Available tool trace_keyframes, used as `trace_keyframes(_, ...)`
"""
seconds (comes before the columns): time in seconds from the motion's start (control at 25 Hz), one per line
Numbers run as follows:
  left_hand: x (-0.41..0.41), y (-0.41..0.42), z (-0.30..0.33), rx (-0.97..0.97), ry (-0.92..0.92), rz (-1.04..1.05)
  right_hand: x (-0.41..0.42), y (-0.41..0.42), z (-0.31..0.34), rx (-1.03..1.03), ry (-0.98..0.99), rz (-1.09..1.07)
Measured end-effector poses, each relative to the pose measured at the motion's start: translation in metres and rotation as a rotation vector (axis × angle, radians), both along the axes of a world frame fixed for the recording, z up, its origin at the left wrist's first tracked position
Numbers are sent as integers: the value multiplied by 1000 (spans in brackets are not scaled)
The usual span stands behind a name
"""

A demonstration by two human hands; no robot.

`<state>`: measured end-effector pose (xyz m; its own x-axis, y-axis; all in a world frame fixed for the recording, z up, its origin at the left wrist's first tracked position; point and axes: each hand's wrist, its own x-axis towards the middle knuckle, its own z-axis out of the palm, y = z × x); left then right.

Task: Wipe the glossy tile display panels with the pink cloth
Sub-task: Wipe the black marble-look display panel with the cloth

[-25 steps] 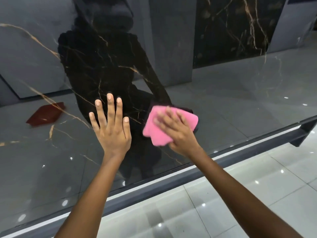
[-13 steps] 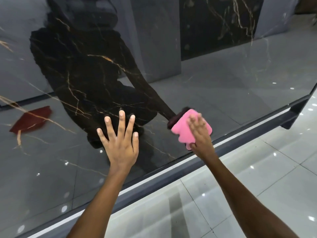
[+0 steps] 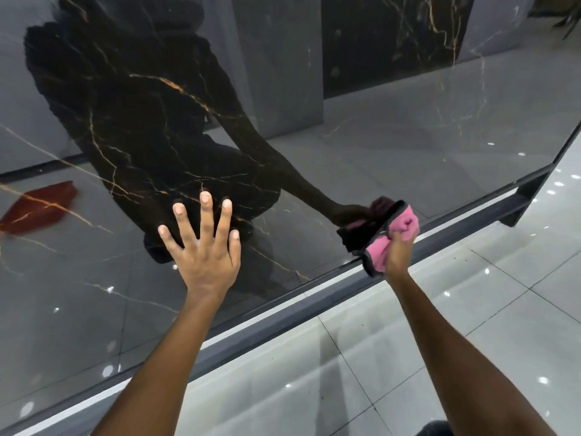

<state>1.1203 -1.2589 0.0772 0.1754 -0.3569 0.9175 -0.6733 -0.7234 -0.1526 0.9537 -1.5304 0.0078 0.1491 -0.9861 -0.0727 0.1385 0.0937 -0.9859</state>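
Left hand presses spread fingers flat on the glossy panel; right hand seemingly bunches the pink cloth at its near edge.

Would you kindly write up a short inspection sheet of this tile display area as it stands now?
Surface: glossy dark tile panel with gold veining, strongly reflective.
Job's things: pink cloth bunched at the panel's lower edge.
Clutter: nothing seen.
Grippers: left hand flat on the panel, fingers spread; right hand grips the cloth.
Cables: nothing seen.
Surroundings: dark frame rail under the panel; pale floor tiles with light spots; a red shape reflected at left.
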Motion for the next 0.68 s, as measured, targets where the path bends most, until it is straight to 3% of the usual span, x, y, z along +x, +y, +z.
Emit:
trace_keyframes(0.08, 4, -3, 1, -20, -21, 32, 25, 46, 37, -141, -20, 29)
trace_keyframes(0.16, 4, -3, 3, 12, -41, 17, 50, 117, 65, -579, 48, 140)
trace_keyframes(0.24, -7, 0, 12, -5, 56, -8, 57, 148, 69, -967, 202, 276)
trace_keyframes(0.28, -15, 1, 20, -47, 153, -70, 53, 140, 74, -1000, 228, 277)
trace_keyframes(0.36, -32, -4, 47, -114, 259, -244, 40, 98, 107, -859, 181, 168)
trace_keyframes(0.48, -38, -17, 158, -175, 98, -433, 19, 7, 197, -690, 134, -21)
trace_keyframes(0.56, -39, -25, 251, -295, 6, -448, 10, -20, 256, -562, 104, -64)
trace_keyframes(0.6, -39, -27, 285, -350, -16, -422, 13, -7, 274, -593, 105, -58)
trace_keyframes(0.68, -35, -29, 319, -384, 7, -281, 28, 62, 275, -920, 164, 94)
